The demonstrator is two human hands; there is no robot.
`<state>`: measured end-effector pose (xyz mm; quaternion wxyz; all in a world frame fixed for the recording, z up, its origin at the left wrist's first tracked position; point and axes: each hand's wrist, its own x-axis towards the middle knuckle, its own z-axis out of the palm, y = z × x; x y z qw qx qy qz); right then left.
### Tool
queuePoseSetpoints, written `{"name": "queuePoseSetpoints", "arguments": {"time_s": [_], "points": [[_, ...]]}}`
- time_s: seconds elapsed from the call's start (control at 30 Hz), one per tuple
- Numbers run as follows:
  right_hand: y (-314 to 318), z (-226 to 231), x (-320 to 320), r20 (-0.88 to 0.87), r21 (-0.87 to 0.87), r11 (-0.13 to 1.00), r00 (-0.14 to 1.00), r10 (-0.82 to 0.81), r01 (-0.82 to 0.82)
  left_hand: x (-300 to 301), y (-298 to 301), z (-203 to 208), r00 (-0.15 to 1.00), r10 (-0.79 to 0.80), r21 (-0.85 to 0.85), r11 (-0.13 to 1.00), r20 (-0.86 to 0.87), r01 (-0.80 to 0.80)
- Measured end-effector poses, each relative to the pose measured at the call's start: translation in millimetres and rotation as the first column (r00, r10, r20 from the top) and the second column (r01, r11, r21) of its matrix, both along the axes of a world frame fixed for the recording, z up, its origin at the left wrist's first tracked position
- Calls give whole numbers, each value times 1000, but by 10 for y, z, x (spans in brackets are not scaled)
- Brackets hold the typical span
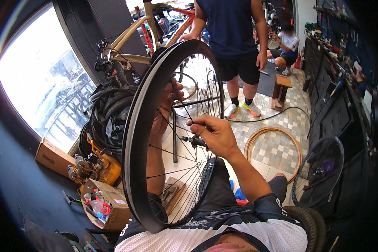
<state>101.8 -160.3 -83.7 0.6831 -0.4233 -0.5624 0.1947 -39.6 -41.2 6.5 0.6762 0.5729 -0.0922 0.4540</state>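
The wheel (133, 126) was held upright with a slight tilt, close in front of the body, its lower edge near the lap (whether any weight was borne by the thighs could not be told). A black spoke (186, 110) appeared to be pinched between the thumb and forefinger of the right hand (216, 134), just above the hub (199, 143). The left hand (167, 100) was seen through the wheel, its fingers curled toward the inner side; its grip was partly hidden, so it could not be told whether the wheel, a spoke or nothing was clasped.

Several faults were judged possible. With so fine a pinch, the spoke could be lost if the fingertips were relaxed or dampened by sweat. It could be bent if it were pushed sideways while the wheel was turned. With spokes crossing so closely near the hub, one could be caught on another, or a finger scraped, if the right hand were moved in haste. The wheel could be tipped or rolled if its support were uneven, and the tiled floor (235, 130) could then be struck. A jolt might also be given by the co-worker (229, 29) standing just beyond, by whom a hand (191, 37) was held near the wheel's top; contact there could not be made out.
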Motion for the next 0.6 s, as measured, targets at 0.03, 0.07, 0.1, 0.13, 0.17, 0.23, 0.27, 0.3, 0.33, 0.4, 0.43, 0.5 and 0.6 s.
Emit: {"name": "queuePoseSetpoints", "arguments": {"time_s": [0.03, 0.07, 0.1, 0.13, 0.17, 0.23, 0.27, 0.3, 0.33, 0.4, 0.43, 0.5, 0.6], "points": [[-20, -29, 33, 13, -9, 1000, 1000, 2, -2, 43, 45, -34, 1000, -3, 19, 1000, 2, 3], [-27, 10, 19, 27, -15, 999, 999, 33, -33, 12, 41, -17, 1000, 23, 43, 999, 6, -24], [-29, 35, -5, -15, -39, 996, 997, 80, -81, -24, 14, 1, 997, 83, 51, 995, -1, -83], [-48, 61, -28, -53, -65, 991, 992, 111, -114, -28, -21, 19, 992, 128, 57, 990, -3, -128], [-67, 104, -44, -92, -91, 985, 986, 140, -149, -33, -47, 35, 985, 174, 62, 983, -6, -173], [-102, 138, -19, -60, -104, 992, 996, 60, -66, -17, -46, 54, 988, 154, 98, 983, 8, -154], [-59, 129, -22, -79, -42, 998, 996, 37, -41, 0, -38, 58, 992, 127, 109, 986, 0, -127], [-32, 118, -17, -100, 20, 1000, 995, 16, -14, 20, -34, 57, 995, 100, 120, 988, -9, -98], [-89, 126, 43, -43, -44, 997, 997, -58, 56, 56, -43, 48, 996, 84, 103, 991, 6, -84], [-83, 127, 69, -10, -86, 993, 996, -84, 83, 100, -91, 77, 992, 124, 0, 992, 32, -124], [-79, 125, 85, 7, -107, 989, 995, -100, 100, 121, -112, 97, 989, 141, -52, 989, 45, -139], [-65, 114, 105, 63, -49, 998, 997, -44, 47, 122, -132, 123, 984, 176, -31, 984, 35, -175], [-65, 92, 126, 28, 3, 999, 998, 53, -53, 138, -181, 146, 982, 189, -33, 982, 15, -188]]}}
